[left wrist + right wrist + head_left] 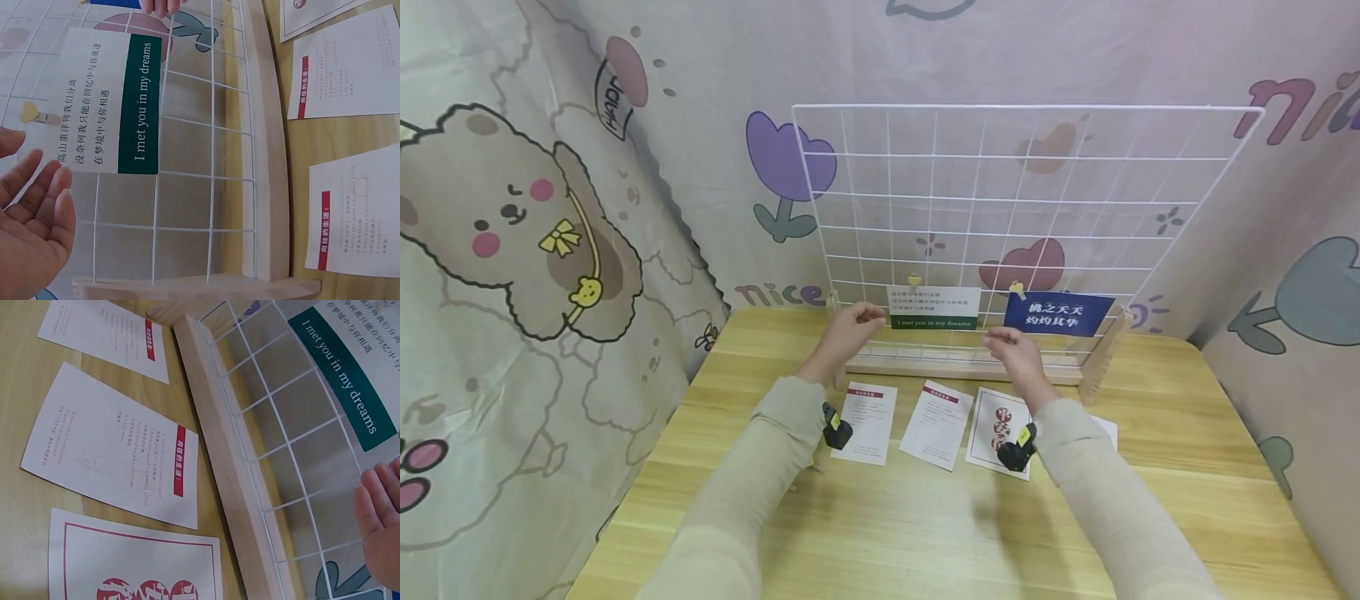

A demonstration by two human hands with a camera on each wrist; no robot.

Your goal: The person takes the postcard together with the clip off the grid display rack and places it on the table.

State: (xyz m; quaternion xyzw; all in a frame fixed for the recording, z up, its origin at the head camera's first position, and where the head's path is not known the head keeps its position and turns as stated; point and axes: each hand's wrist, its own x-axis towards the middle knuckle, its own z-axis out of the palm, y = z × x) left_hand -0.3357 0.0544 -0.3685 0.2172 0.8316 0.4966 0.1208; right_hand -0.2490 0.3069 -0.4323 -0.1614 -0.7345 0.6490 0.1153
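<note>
A white and green postcard (934, 307) hangs on the white wire grid (917, 201), with a yellow heart clip (29, 113) at its top edge. By the card's left edge is my left hand (850, 335), fingers loosely bent and thumb apart; in the left wrist view its fingertips (61, 181) come close to the card's corner, and contact is unclear. My right hand (1017, 354) is near the card's lower right corner, its fingers (382, 487) fairly straight in the right wrist view. To the right hangs a blue card (1060, 314) under another yellow clip (1017, 289).
The grid stands in a wooden base (962, 367) on a wooden table (910, 542). Before it lie two white cards with red headings (867, 423), a red-bordered card (981, 429) and a partly hidden white card (1107, 429). A patterned curtain (662, 50) hangs behind.
</note>
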